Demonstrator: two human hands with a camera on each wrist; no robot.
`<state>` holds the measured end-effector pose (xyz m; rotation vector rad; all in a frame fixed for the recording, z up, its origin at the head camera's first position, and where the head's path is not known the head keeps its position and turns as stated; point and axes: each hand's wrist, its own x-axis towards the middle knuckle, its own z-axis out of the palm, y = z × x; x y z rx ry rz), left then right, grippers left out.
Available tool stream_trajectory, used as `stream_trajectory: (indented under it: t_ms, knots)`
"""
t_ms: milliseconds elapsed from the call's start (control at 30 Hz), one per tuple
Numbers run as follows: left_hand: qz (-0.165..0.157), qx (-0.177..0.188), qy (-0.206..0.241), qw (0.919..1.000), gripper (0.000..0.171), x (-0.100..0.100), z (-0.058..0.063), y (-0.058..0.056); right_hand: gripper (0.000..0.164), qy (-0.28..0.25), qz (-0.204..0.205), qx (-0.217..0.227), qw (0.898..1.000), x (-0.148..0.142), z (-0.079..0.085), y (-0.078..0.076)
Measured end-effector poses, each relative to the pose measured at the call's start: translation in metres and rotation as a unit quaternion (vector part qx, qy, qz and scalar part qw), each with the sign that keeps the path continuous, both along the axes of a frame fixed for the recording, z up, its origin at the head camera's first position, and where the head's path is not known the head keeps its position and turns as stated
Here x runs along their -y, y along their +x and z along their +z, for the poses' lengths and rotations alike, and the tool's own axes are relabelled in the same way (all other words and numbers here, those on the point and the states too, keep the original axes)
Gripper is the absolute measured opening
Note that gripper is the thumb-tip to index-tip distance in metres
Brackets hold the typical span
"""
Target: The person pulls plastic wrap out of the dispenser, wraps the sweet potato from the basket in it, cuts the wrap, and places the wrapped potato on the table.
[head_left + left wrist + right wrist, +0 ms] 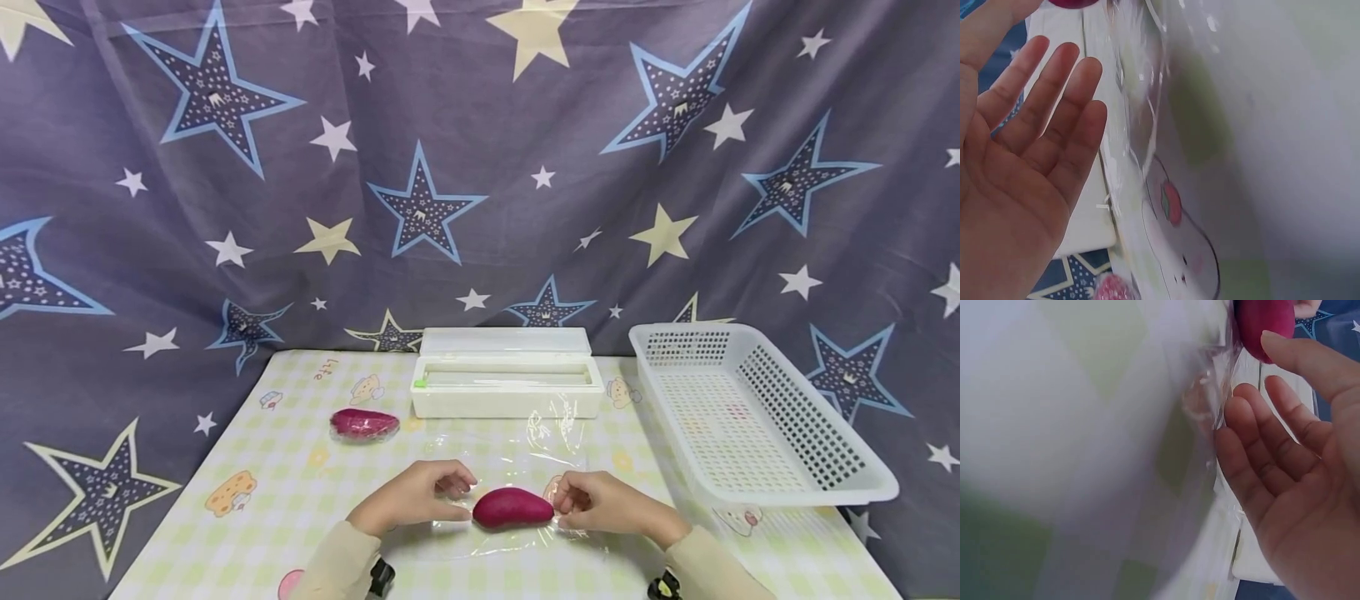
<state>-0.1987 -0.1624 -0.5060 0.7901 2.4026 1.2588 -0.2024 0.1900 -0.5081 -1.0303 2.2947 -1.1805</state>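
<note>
A smooth magenta sweet potato lies on a sheet of clear plastic wrap at the front middle of the table. At its left end is my left hand, thumb tip right by the end and the other fingers loosely bent. My right hand is at the opposite end; in the right wrist view its thumb overlaps the sweet potato. Nothing is gripped in the left palm. Further back on the left lies another sweet potato, wrapped in clear film.
Behind the wrap stands a white cling film box with its lid raised and a roll inside. A white perforated plastic basket is at the right. The checked tablecloth covers the table, and a star-patterned curtain hangs behind it.
</note>
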Motion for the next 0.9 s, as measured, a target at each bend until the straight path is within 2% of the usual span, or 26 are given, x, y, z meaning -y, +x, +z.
stream_trajectory:
  t_ms: [233,400,567,767,900]
  knots:
    - [-0.004,0.005,-0.002,1.0000,0.021,0.009,0.001,0.003,0.018,0.018,-0.001,0.003,1.000,-0.007,0.001,0.002]
    - [-0.036,0.009,-0.001,0.9993,0.011,0.004,0.000,0.011,0.018,0.023,0.007,-0.002,1.000,-0.007,0.001,0.004]
    - [-0.058,0.003,-0.009,0.9983,0.013,0.000,-0.002,0.017,0.020,0.022,0.016,-0.011,1.000,-0.006,0.000,0.006]
    - [-0.076,-0.009,-0.026,0.9967,0.024,-0.003,-0.004,0.020,0.026,0.026,0.021,-0.016,0.999,-0.006,-0.003,0.008]
    - [-0.090,-0.005,-0.040,0.9951,0.027,-0.004,-0.005,0.021,0.028,0.031,0.030,-0.022,0.999,-0.006,-0.005,0.008]
